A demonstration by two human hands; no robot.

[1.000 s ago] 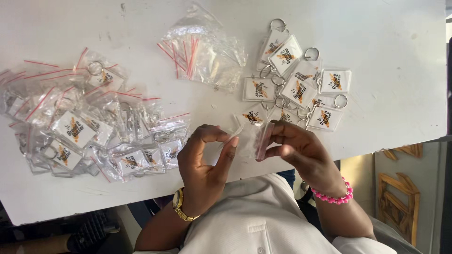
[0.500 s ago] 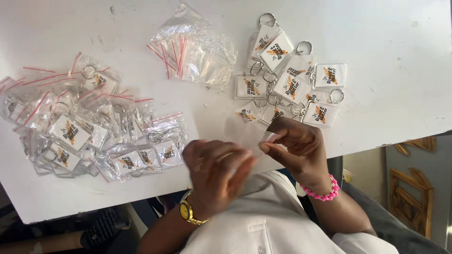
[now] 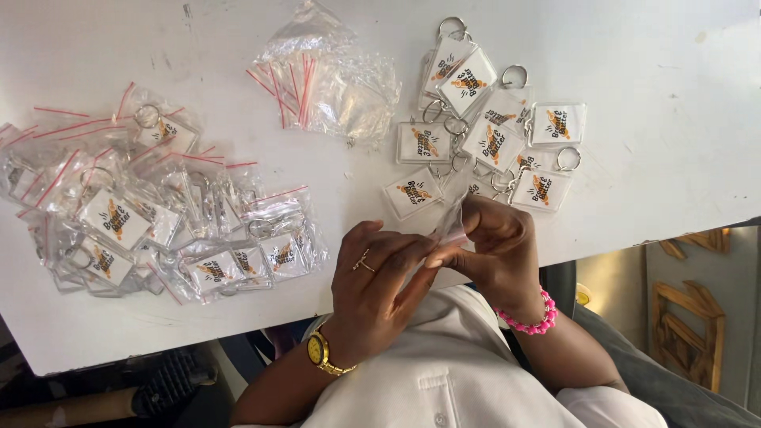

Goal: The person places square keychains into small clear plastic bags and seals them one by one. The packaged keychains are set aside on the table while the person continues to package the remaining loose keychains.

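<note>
My left hand (image 3: 379,287), with a gold watch and a ring, and my right hand (image 3: 498,247), with a pink bead bracelet, meet at the near edge of the white table (image 3: 674,63). Together they pinch a small clear plastic bag (image 3: 450,227) between the fingertips. What is inside the bag is hidden by my fingers. Just beyond my right hand lies a cluster of loose clear keychains (image 3: 491,135) with orange-printed inserts and metal rings.
A heap of keychains sealed in small red-striped clear bags (image 3: 158,222) covers the table's left side. A stack of empty red-striped bags (image 3: 325,79) lies at the top middle. Wooden frames (image 3: 690,317) stand on the floor at the right.
My left hand swept across in a blur and now has its fingertips against my right hand at the bag. The right hand stayed near the loose keychains.
</note>
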